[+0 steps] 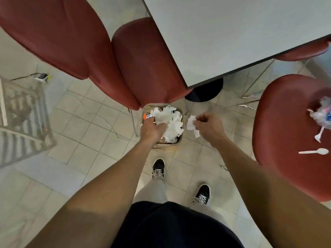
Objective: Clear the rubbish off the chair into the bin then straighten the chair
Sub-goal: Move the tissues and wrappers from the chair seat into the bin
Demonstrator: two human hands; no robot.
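The left hand point(152, 130) reaches into the bin point(180, 138), fingers curled on white paper point(172, 122). The right hand point(208, 125) pinches a tissue point(191, 123) just beside the bin. Two plastic spoons point(315, 151) and a wrapper point(322, 115) lie on the chair point(283, 131).

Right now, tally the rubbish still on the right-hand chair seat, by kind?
White plastic spoons: 2, one near the front of the chair seat at, one beside the bag at.
Crumpled plastic bag or wrapper: 1, partly cut off by the frame edge.
Total: 3 visible.
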